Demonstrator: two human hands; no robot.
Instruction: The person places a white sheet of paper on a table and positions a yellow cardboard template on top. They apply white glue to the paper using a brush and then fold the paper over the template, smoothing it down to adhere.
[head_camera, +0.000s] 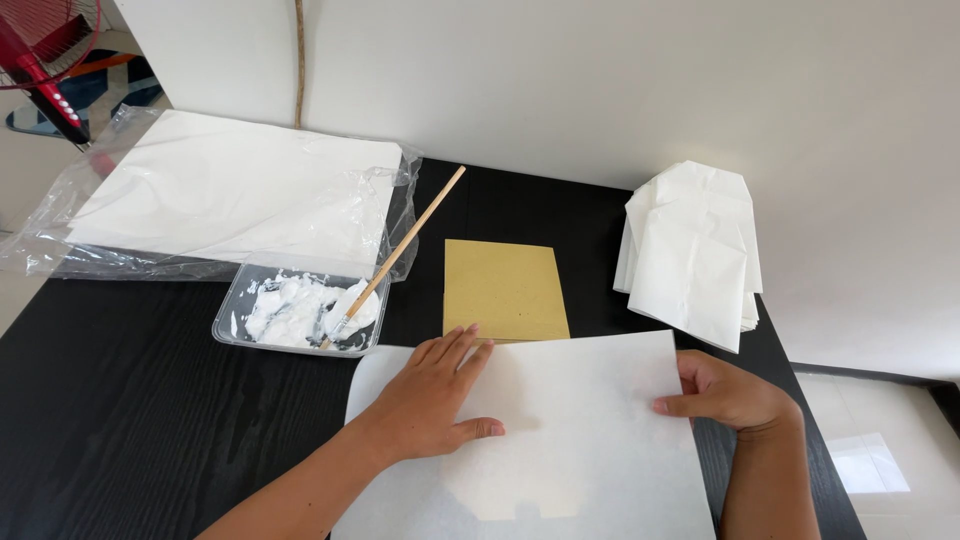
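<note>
Left hand (435, 395): flat, palm down, fingers spread and pointing away, pressing on the white paper sheet (560, 440); it grips nothing, only weighs the sheet down.

Right hand (725, 393): at the sheet's right edge, fingers curled over the margin with the fingertips resting on top. Whether the thumb pinches the edge from below cannot be told.

White paper sheet: large, lies flat on the black table (120, 400) directly before the person. Its far edge overlaps the near edge of the tan card.

Tan card (503, 290): a brownish-yellow rectangle, flat on the table, just beyond the sheet and partly covered by it.

Clear tray (300, 312): shallow plastic, left of the card, holding white paste. A brush (395, 258) with a pale wooden handle rests in it, bristles in the paste, handle leaning out toward the upper right.

Stack of white sheets (235, 190): far left, lying on an opened clear plastic wrapper.

Folded white pieces (690, 250): a pile at the far right of the table.

Handling note, as a judgement: smoothing thin paper goes best with the flat palm held firm as an anchor while the other hand keeps the edge taut and square to the card, avoiding creases.
</note>
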